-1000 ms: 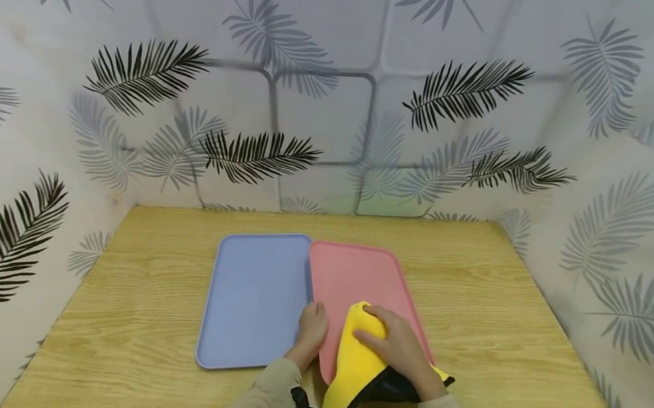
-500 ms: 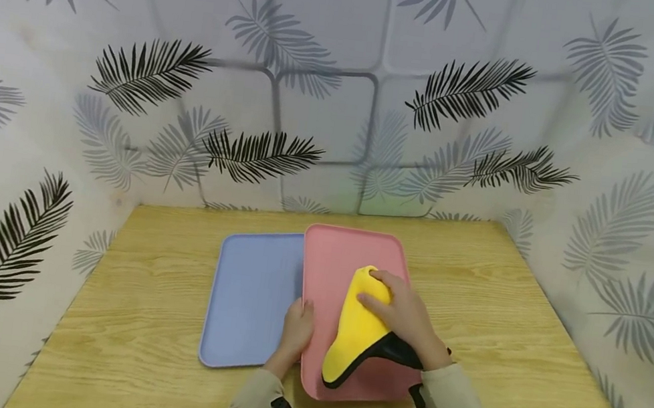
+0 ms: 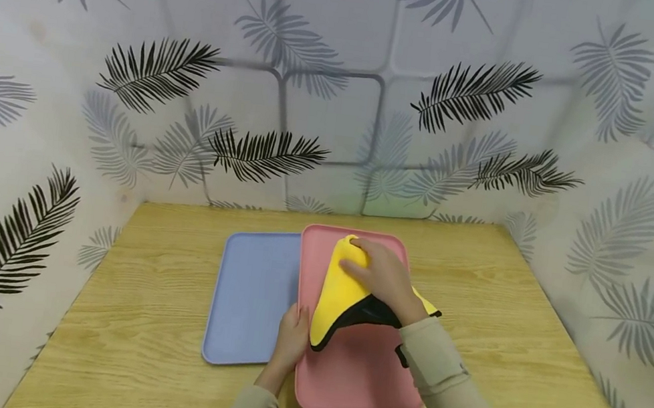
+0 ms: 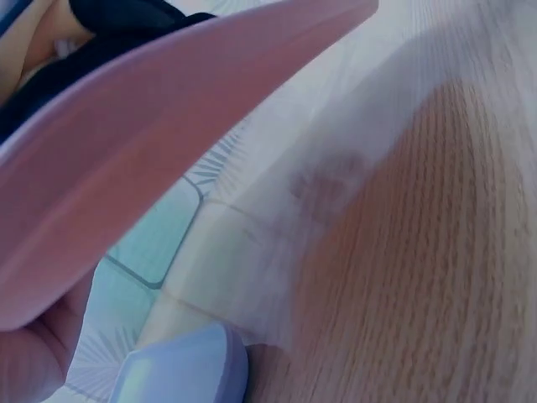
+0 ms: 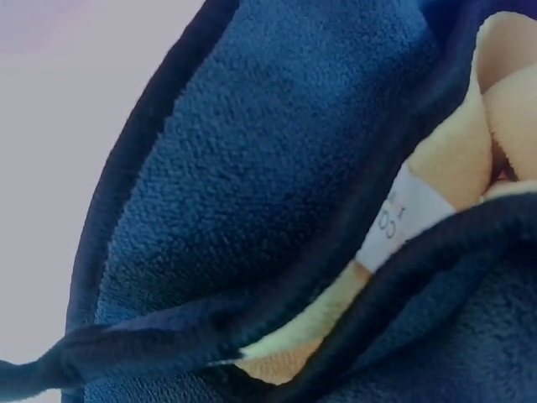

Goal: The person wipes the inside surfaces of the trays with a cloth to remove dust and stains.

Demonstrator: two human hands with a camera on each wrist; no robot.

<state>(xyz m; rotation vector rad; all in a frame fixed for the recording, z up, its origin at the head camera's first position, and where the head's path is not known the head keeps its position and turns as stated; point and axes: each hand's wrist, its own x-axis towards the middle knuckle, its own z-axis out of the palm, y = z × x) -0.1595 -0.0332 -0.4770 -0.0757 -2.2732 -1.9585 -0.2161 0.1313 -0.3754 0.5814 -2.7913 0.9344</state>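
Observation:
In the head view my left hand (image 3: 291,338) grips the left rim of a pink tray (image 3: 356,375). The tray's underside side wall (image 4: 168,109) shows raised over the table in the left wrist view. Over the tray's far half, my right hand (image 3: 382,271) holds a bunched cleaning cloth (image 3: 333,299), yellow on one face and dark on the other, with black edging. A white label (image 5: 403,218) sticks out of its folds in the right wrist view. The cloth hides part of the tray, and some right-hand fingers are hidden by the cloth.
A blue tray (image 3: 250,296) lies on the wooden table (image 3: 141,290) at the left, its right side overlapped by the pink tray. Behind and on both sides hangs a leaf-patterned curtain (image 3: 336,124).
The pink tray has come up off the table and shifted left over the blue tray's edge. My right hand has carried the cloth toward the tray's far end and leftward.

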